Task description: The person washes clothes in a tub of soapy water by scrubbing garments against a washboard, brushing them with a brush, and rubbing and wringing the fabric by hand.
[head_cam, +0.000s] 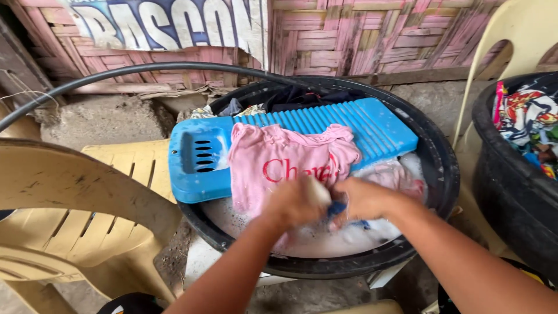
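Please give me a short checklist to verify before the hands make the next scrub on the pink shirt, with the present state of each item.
1. Pink shirt lies on the blue washboard: ok.
2. Washboard rests across the black basin, one end on its rim: ok.
3. Left hand and right hand both on the cloth at the shirt's lower edge: ok.
4. Small blue thing between the hands, grip secure: cannot tell.
5. Soapy water in the basin: ok.
6. Black hose arching over the basin, running or not: cannot tell.
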